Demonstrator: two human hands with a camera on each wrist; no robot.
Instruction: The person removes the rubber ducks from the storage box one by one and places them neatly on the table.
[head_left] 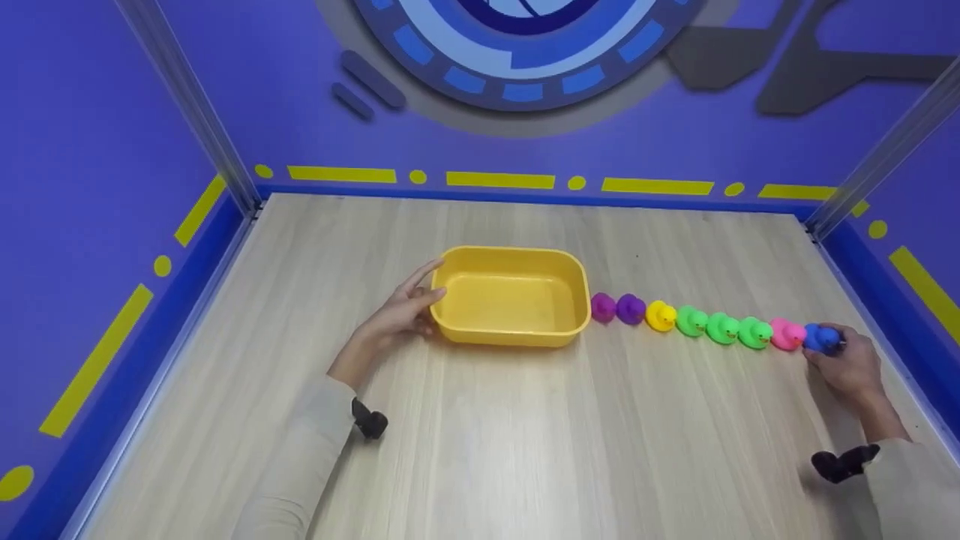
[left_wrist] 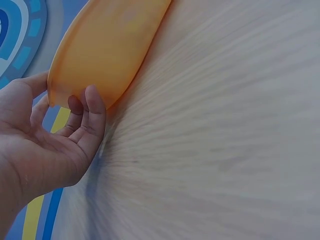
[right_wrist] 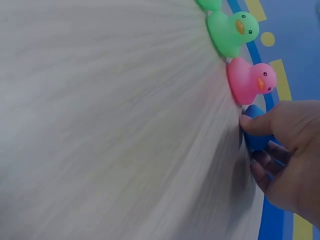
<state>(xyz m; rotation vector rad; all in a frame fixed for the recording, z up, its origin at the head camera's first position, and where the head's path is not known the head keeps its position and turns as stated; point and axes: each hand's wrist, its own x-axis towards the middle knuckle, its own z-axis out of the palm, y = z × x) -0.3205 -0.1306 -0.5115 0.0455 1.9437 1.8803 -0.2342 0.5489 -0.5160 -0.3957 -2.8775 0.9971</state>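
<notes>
A yellow plastic basin [head_left: 511, 337] stands at the middle of the table, with nothing inside it. My left hand [head_left: 397, 311] holds its left end, thumb over the rim and fingers along the outer wall; the left wrist view shows the fingers bent against the basin [left_wrist: 105, 55]. At the far right, my right hand [head_left: 855, 365] grips a blue rubber duck [head_left: 821, 339] with thumb and fingers, partly covering it. That duck ends a row touching or nearly touching a pink duck [head_left: 787, 334]. In the right wrist view the blue duck [right_wrist: 256, 140] sits on the table.
Leftward from the pink duck run several green ducks [head_left: 722, 328], a yellow duck [head_left: 661, 316], a purple duck [head_left: 631, 309] and a magenta duck [head_left: 603, 307] beside the basin's right end. Blue panels [head_left: 480, 142] border the wooden table [head_left: 525, 450] at the back and sides.
</notes>
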